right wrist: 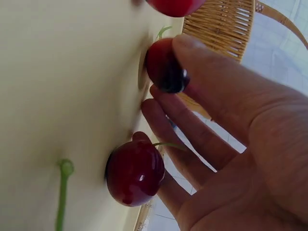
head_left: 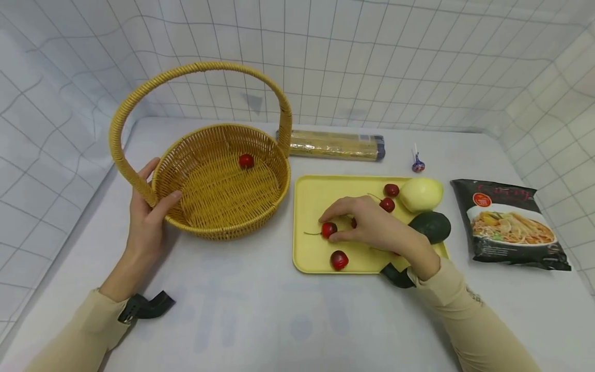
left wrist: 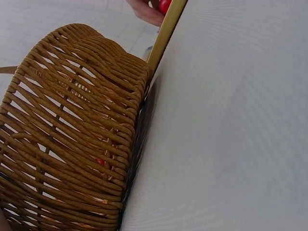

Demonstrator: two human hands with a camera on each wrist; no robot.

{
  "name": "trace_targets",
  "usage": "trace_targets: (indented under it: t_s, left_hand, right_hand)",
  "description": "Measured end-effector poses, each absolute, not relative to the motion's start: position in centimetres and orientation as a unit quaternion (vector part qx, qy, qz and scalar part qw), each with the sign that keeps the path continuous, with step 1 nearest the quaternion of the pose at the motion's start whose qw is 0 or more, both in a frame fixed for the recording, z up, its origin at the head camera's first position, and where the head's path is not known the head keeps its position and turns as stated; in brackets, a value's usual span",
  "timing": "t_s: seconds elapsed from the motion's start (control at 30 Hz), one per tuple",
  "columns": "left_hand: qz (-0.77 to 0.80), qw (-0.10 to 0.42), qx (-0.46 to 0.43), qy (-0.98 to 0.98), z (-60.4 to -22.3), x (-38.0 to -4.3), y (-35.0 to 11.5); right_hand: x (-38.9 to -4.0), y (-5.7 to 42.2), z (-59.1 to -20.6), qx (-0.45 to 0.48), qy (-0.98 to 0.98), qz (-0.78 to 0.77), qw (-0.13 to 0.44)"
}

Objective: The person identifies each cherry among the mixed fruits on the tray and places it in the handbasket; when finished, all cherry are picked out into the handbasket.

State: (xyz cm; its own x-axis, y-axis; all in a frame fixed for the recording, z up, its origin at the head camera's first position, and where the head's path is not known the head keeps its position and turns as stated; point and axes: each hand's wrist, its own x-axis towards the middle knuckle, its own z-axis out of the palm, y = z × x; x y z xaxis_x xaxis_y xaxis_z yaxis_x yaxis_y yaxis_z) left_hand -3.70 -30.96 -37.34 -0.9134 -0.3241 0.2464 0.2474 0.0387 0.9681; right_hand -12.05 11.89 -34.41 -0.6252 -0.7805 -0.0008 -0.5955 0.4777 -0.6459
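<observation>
My left hand grips the rim of a round wicker basket at the foot of its tall handle, thumb over the inside. One red cherry lies in the basket. Over a yellow tray, my right hand pinches a dark red cherry with a green stem between thumb and forefinger. Another stemmed cherry sits under the palm, beside the lower fingers. Nearer the tray's front edge is a further cherry; two more cherries lie beyond the hand.
A pale yellow fruit and a dark green avocado occupy the tray's right end. Behind the tray lie a long gold packet and a lollipop. At the right is a black noodle packet. Gridded white walls surround the table.
</observation>
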Motion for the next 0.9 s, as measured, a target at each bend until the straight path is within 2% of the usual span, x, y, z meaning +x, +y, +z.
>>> trace_targets:
  t_s: [0.33, 0.57, 0.9]
  left_hand:
    - [-0.695, 0.211, 0.030, -0.687, -37.3, -3.8, -31.0]
    - [-0.690, 0.207, 0.037, -0.693, -37.5, -3.6, -30.9]
    - [-0.691, 0.212, 0.037, -0.690, -37.1, -3.8, -30.9]
  right_hand:
    - [-11.9, 11.7, -34.6, -0.410, 0.858, -0.284, 0.121]
    - [-11.8, 11.7, -34.3, -0.394, 0.865, -0.284, 0.125]
    - [-12.8, 10.7, -32.0, -0.406, 0.862, -0.292, 0.079]
